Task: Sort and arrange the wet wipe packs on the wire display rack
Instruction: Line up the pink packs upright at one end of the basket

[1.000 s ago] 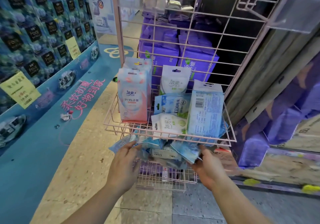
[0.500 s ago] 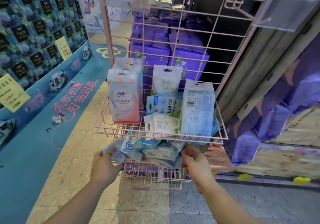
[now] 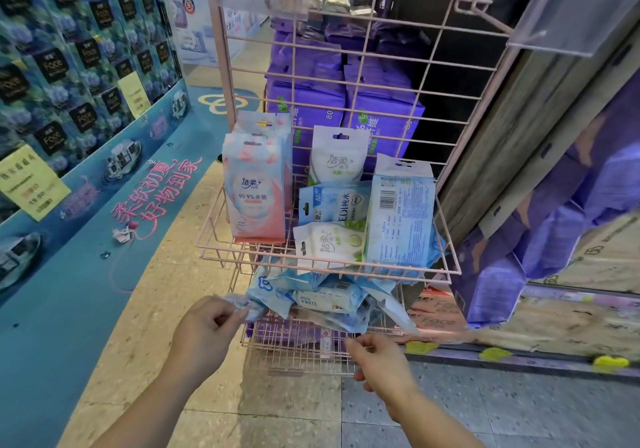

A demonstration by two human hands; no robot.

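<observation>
A pink wire rack's upper basket (image 3: 446,267) holds upright packs: a pink pack (image 3: 254,191) on the left, a white-green pack (image 3: 337,160) behind, a blue pack (image 3: 332,203), a white pack lying sideways (image 3: 329,245), and a light-blue pack (image 3: 398,212) showing its barcode side. Beneath it, a loose pile of blue packs (image 3: 325,298) lies on the lower wire shelf (image 3: 298,357). My left hand (image 3: 204,337) pinches the left corner of a blue pack from that pile. My right hand (image 3: 381,364) is just below the pile's right side with curled fingers; what it grips is blurred.
Purple boxes (image 3: 304,101) are stacked behind the rack. A blue product wall (image 3: 69,67) with a yellow price tag (image 3: 31,181) runs along the left. A clear sign holder (image 3: 581,8) juts out at top right, above purple packages (image 3: 554,240). Tiled floor lies below my arms.
Both hands have drawn back and down from the pile on the lower shelf. The left hand has pulled a blue pack's corner out to the left.
</observation>
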